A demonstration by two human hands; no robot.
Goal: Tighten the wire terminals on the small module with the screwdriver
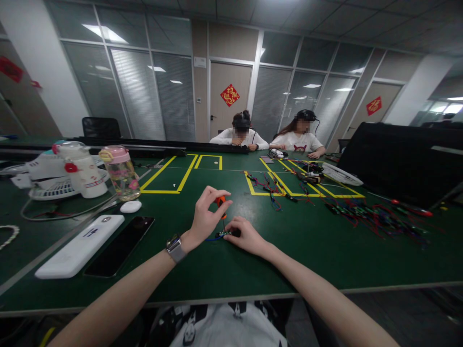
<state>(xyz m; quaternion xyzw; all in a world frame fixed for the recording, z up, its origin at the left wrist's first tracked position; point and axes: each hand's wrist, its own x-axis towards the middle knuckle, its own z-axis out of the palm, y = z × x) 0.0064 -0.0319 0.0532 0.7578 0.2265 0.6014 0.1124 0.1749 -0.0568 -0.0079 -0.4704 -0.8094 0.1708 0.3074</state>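
Left hand (204, 219) pinched small orange-handled screwdriver (220, 201), tip down on tiny wired circuit board (224, 234), near centre of green table (307, 250); right hand (246, 235) clamped it flat. Best w/ driver upright, board steady.

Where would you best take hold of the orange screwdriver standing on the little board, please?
Pinch the screwdriver by its orange handle's top, fingertips from the left: it stands roughly upright, thin shaft down on the board, and the right hand covers the board's right side.

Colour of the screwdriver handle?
Orange, in the head view: screwdriver handle pinched in the left hand. Right hand holds a small board.
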